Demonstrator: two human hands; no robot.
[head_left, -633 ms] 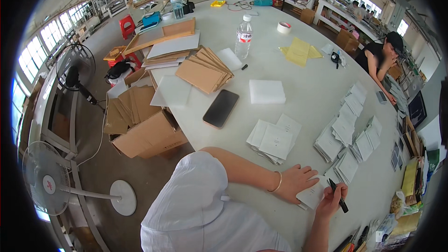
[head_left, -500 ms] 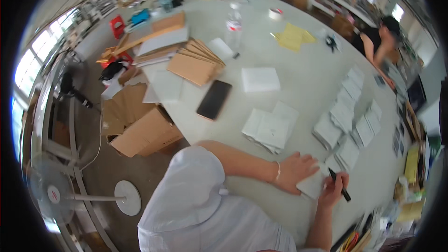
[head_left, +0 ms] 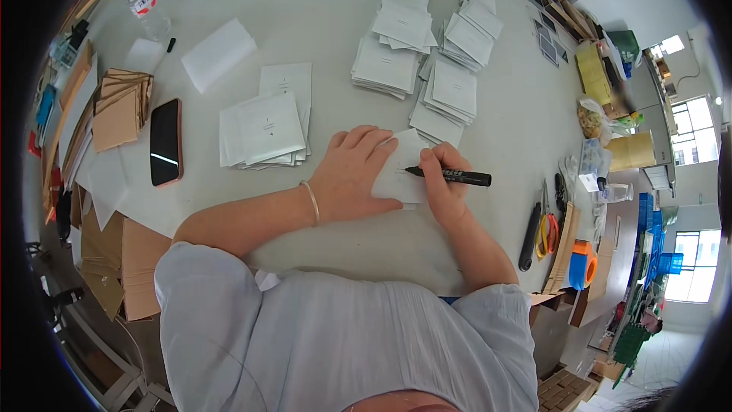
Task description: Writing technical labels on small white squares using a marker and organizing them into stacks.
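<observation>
Pinning a light, floppy white card flat, left hand splayed; right hand at three o'clock pinches a black marker.

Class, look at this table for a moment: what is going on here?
A person sits at a large white table. The left hand lies flat on a white paper envelope, pinning it down, while the right hand holds a black marker with its tip on that envelope. Stacks of similar white envelopes lie beyond the hands, a black phone to the left, and scissors to the right.
</observation>
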